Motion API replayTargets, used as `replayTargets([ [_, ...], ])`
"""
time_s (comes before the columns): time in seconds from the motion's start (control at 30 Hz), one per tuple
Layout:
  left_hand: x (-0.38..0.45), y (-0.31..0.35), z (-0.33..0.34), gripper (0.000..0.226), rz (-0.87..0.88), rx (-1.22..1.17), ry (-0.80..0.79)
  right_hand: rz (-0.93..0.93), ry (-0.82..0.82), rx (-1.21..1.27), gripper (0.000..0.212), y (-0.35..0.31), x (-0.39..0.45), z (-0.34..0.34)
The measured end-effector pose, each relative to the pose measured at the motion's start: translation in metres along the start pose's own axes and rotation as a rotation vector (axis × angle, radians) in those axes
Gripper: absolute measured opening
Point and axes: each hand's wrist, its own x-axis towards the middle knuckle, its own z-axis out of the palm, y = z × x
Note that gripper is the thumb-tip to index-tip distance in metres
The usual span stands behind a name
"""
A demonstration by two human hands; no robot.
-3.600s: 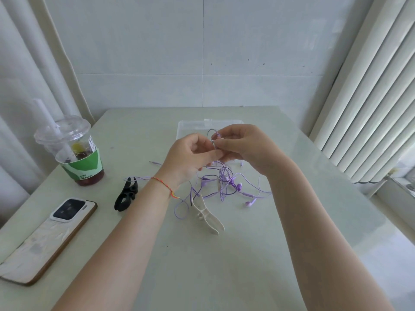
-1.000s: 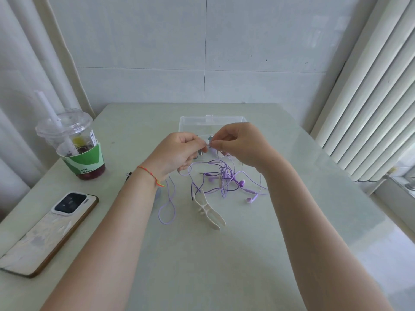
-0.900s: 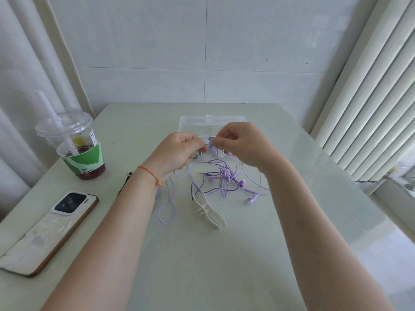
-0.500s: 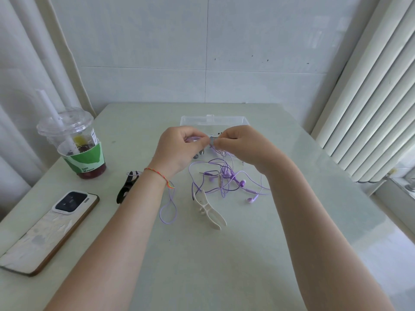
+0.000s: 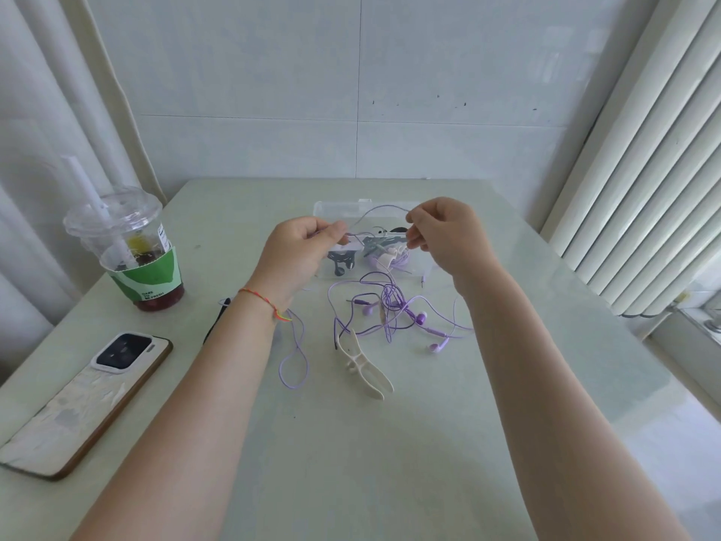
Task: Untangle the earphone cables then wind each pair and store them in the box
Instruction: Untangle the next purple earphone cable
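Purple earphone cables (image 5: 390, 306) lie tangled on the pale table, with earbuds at the right of the heap. My left hand (image 5: 300, 251) pinches one purple strand, and a loop of it hangs down to the table below my wrist. My right hand (image 5: 444, 232) pinches the same strand further along, and the cable arcs between the two hands above the clear plastic box (image 5: 335, 208). Inside the box lie a wound purple pair and a dark winder. A cream cable winder (image 5: 364, 365) lies in front of the tangle.
A lidded drink cup with a straw (image 5: 132, 247) stands at the left. A phone (image 5: 86, 400) lies face down near the left front edge. A black winder (image 5: 218, 318) peeks out behind my left forearm. Blinds hang at the right.
My hands were together over the box; they have now drawn apart sideways, stretching a length of purple cable between them. The tangle on the table has loosened slightly.
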Motion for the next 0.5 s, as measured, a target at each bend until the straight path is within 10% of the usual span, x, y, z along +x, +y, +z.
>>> replayTargets([
  [0.23, -0.007, 0.008, 0.001, 0.031, -0.028, -0.139, -0.162, -0.046, -0.137, -0.073, 0.038, -0.004, -0.006, 0.006],
  [0.5, -0.007, 0.009, 0.004, 0.025, -0.014, -0.121, -0.196, -0.082, -0.353, -0.075, 0.011, -0.008, -0.014, 0.011],
])
